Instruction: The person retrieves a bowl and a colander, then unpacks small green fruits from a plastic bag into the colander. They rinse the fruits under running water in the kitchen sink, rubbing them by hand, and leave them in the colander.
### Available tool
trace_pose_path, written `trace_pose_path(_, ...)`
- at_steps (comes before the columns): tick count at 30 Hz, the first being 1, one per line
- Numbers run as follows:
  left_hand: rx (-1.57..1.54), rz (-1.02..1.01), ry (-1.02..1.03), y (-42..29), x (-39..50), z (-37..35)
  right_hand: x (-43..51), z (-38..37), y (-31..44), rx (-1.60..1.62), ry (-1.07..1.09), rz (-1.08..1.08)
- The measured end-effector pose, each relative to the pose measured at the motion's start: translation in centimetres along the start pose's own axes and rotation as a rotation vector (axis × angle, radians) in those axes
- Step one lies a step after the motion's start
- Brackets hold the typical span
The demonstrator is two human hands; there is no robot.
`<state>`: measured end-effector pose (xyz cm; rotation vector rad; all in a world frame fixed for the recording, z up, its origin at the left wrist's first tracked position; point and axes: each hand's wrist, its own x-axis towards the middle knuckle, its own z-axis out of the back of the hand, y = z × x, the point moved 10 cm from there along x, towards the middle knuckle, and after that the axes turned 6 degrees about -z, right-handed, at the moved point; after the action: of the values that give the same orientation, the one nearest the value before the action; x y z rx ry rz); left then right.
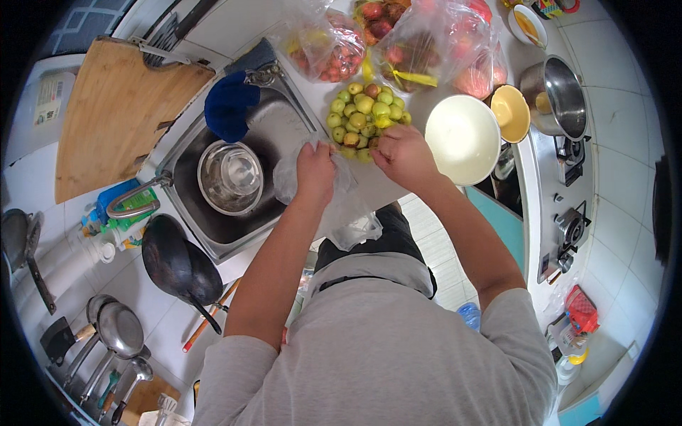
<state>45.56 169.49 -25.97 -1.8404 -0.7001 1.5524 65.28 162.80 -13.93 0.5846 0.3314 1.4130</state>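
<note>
My left hand (316,173) is closed on a thin clear plastic bag (346,207) that hangs over the counter edge beside the sink. A pile of green jujube-like fruits (354,114), a few of them brownish, lies on the counter just beyond my hands. My right hand (402,154) touches the near right side of the pile, its fingers curled; whether a fruit is between them cannot be told. A yellow tie or strip (382,120) lies on the fruits. To the right stands a large cream bowl (462,139).
The steel sink (277,154) on the left holds a metal bowl (230,178). Bagged red fruits (333,58) stand behind the pile. A yellow bowl (510,114), a steel pot (554,98) and a gas stove (565,213) are on the right. Dark woks (170,255) are left.
</note>
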Motion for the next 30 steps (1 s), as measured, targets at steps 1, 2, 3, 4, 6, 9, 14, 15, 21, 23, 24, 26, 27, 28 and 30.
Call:
trace_pose_path(1, -0.041, 0.049, -0.001, 0.3, 0.0, 0.1, -0.2, 0.4, -1.2, 0.166, -0.03, -0.095)
trace_pose_path(2, -0.064, 0.085, -0.004, 0.4, 0.1, 0.1, -0.4, 1.0, -2.4, 0.334, -0.083, -0.197)
trace_pose_path(3, -0.051, 0.079, 0.026, 0.2, 0.1, 0.0, -0.8, 0.9, -3.7, 0.509, -0.096, -0.322)
trace_pose_path(4, -0.02, 0.06, 0.054, -0.2, 0.1, -0.1, -1.1, 1.8, -4.3, 0.496, -0.191, -0.388)
trace_pose_path(6, 0.036, 0.047, 0.089, -0.4, 0.1, -0.2, -2.1, 2.7, -5.8, 0.486, -0.313, -0.614)
trace_pose_path(9, 0.071, 0.048, 0.125, 0.0, 0.1, -0.6, 0.3, 3.2, 0.7, 0.246, -0.307, -0.186)
trace_pose_path(14, 0.086, -0.021, 0.117, 0.6, 0.5, -0.3, 2.9, -3.9, 2.9, -0.14, 0.105, -0.269)
trace_pose_path(15, 0.107, -0.046, 0.126, 0.6, 0.6, -0.1, 3.0, -4.4, 2.9, -0.178, 0.114, -0.288)
trace_pose_path(21, 0.366, -0.233, 0.106, -0.3, 0.4, 1.4, 2.6, -5.6, 2.5, -0.186, 0.158, -0.295)
trace_pose_path(23, 0.396, -0.266, 0.107, -0.3, 0.2, 1.2, 2.2, -5.7, 2.5, -0.092, 0.158, -0.259)
trace_pose_path(24, 0.394, -0.269, 0.12, -0.2, 0.1, 1.0, 1.9, -5.8, 2.4, -0.039, 0.163, -0.249)
trace_pose_path(26, 0.374, -0.301, 0.155, -0.4, -0.2, 0.3, 1.2, -5.2, 1.2, 0.194, 0.111, -0.319)
trace_pose_path(27, 0.396, -0.305, 0.145, -0.4, -0.2, 0.2, 0.7, -4.6, 0.1, 0.374, 0.051, -0.396)
trace_pose_path(28, 0.416, -0.293, 0.139, -0.3, -0.3, 0.2, -0.1, -4.3, -1.1, 0.553, 0.016, -0.501)
trace_pose_path(30, 0.443, -0.284, 0.131, -0.3, -0.4, 0.1, -1.9, -4.3, -3.3, 1.211, -0.068, -0.736)
